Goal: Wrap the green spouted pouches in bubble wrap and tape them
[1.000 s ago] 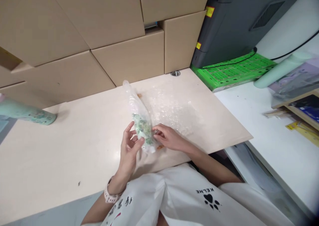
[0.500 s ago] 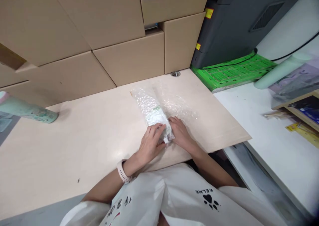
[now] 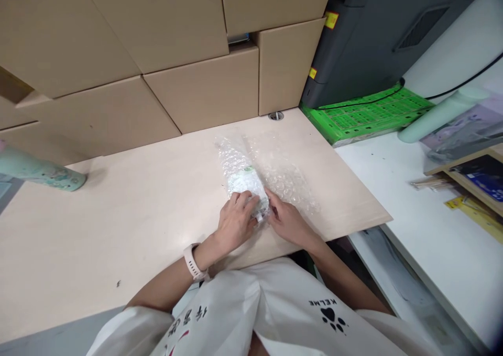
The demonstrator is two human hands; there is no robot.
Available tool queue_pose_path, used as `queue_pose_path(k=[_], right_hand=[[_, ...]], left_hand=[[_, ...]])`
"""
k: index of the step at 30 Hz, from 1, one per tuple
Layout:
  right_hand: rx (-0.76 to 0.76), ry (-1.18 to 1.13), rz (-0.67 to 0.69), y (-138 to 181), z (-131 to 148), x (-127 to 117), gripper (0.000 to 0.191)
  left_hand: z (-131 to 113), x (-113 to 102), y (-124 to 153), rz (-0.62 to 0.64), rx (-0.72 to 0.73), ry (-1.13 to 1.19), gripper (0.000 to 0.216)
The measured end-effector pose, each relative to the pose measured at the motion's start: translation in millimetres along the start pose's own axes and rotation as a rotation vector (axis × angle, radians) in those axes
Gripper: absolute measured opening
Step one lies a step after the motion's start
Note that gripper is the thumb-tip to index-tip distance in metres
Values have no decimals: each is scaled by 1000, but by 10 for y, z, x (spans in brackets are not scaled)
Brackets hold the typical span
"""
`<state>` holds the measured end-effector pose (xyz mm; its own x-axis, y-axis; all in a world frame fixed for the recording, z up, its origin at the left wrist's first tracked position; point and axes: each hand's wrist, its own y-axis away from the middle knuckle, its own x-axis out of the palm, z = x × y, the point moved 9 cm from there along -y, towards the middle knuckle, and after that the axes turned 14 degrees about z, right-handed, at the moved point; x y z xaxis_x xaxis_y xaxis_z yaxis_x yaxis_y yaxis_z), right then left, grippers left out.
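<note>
A white packet with a small green mark lies tilted on the tabletop under clear bubble wrap, with a small white piece showing at its near end. Loose bubble wrap spreads flat to its right. My left hand is bent over the near left part of the packet, fingers curled and gripping it through the wrap. At the packet's right edge, my right hand pinches the wrapped side between thumb and fingers. Both hands cover part of the near end.
Cardboard boxes are stacked along the back of the wooden tabletop. A pale green bottle stands at the left. To the right are a green plastic crate under a dark case and a lower white table.
My right hand has shifted slightly, its thumb now along the packet's right edge. The packet has turned a little, and the loose wrap on the right lies spread slightly nearer.
</note>
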<state>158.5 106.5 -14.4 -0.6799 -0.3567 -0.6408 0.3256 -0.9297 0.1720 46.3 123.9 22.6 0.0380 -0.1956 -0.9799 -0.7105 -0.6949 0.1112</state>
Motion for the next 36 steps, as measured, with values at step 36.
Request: queue_pose_path(k=[36], right_hand=[[216, -110, -277, 500, -560, -710, 45]], left_hand=[[-631, 244, -485, 18, 301, 34, 62]])
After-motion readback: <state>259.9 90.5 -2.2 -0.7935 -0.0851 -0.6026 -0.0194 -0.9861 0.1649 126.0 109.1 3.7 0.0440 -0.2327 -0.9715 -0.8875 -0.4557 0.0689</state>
